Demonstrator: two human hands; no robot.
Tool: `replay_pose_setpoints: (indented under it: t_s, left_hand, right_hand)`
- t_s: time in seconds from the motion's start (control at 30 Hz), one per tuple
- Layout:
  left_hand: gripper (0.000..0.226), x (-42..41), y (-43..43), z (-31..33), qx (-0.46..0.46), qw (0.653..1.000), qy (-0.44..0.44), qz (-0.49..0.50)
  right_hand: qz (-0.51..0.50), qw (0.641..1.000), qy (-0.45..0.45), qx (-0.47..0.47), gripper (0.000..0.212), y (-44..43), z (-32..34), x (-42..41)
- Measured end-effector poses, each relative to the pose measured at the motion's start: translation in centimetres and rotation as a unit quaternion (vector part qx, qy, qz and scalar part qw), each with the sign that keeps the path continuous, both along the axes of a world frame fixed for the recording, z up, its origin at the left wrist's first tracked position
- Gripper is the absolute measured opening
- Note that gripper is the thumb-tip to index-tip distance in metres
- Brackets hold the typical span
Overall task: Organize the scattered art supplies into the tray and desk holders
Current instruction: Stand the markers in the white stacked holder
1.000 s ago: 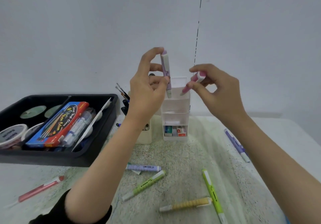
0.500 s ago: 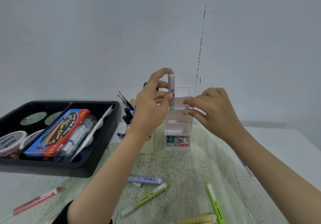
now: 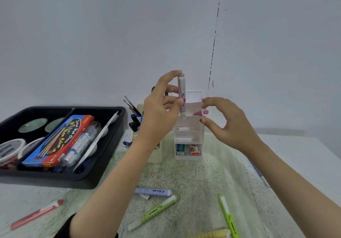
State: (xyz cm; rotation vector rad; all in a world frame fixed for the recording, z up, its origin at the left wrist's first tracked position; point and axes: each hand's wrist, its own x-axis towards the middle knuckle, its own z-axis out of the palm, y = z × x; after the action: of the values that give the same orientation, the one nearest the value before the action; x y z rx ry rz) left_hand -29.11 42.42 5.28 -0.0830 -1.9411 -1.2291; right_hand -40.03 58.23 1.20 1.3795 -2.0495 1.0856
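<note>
The paint box [image 3: 60, 140] reads "Special High Class"; green highlighter [image 3: 153, 212], "STABILO".

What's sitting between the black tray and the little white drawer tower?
A cream pen holder with brushes, partly behind the left forearm, seen in the head view.

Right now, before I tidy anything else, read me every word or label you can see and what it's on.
"Special High Class", "Water Colour": flat blue-and-red cardboard paint box.
"STABILO": left lime-green plastic highlighter.
Too blurred or small to read: white round tub lid; barcode label on the lilac marker; small green and red boxes.
</note>
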Motion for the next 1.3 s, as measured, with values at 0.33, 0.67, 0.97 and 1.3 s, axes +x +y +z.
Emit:
replay_pose_setpoints:
  t_s: [0.33, 0.67, 0.97, 1.3]
  left_hand:
    - [0.065, 0.0, -0.2, -0.1, 0.012, 1.000, 0.002, -0.002]
    - [0.063, 0.0, -0.1, 0.1, 0.022, 0.999, 0.029, -0.007]
    - [0.051, -0.6, 0.4, -0.9, -0.032, 0.998, 0.048, -0.013]
    - [0.033, -1.9, 1.0, -3.5, -0.253, 0.963, -0.058, 0.070]
  right_hand:
    - [0.041, 0.994, -0.082, -0.053, 0.019, 0.0, 0.4, 0.3]
    - [0.010, 0.997, -0.077, -0.025, 0.009, -0.6, 0.2, -0.2]
    - [-0.006, 0.998, -0.065, -0.019, 0.003, -0.7, -0.1, -0.7]
    - [0.012, 0.996, -0.079, -0.031, 0.017, -0.8, 0.4, -0.2]
